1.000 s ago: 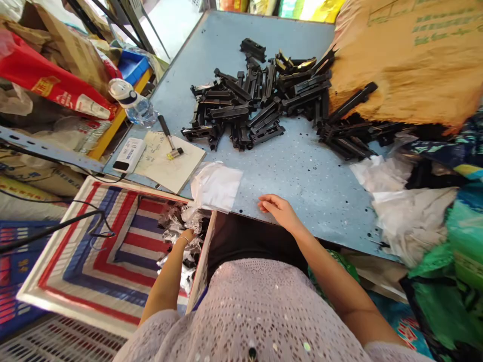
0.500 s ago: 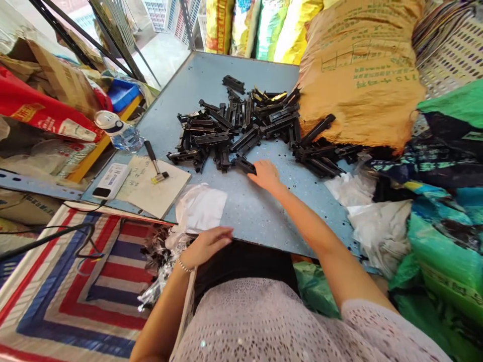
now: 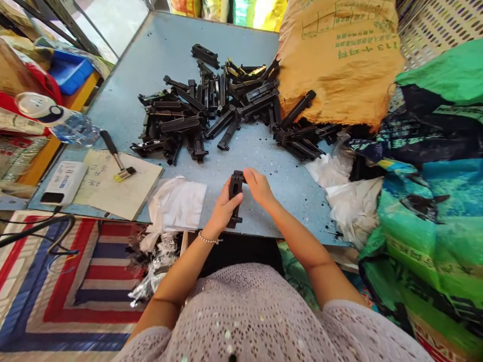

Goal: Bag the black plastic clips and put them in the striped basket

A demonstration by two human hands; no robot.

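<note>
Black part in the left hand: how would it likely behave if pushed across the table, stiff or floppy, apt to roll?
The black part is probably stiff, since its long edges run straight in the left hand. It seems unlikely to roll, being long and boxy. Its projecting ends might snag if pushed into the pile.

A long black slotted part (image 3: 237, 187) is held near the frame's centre. It is aligned almost top-to-bottom.
</note>
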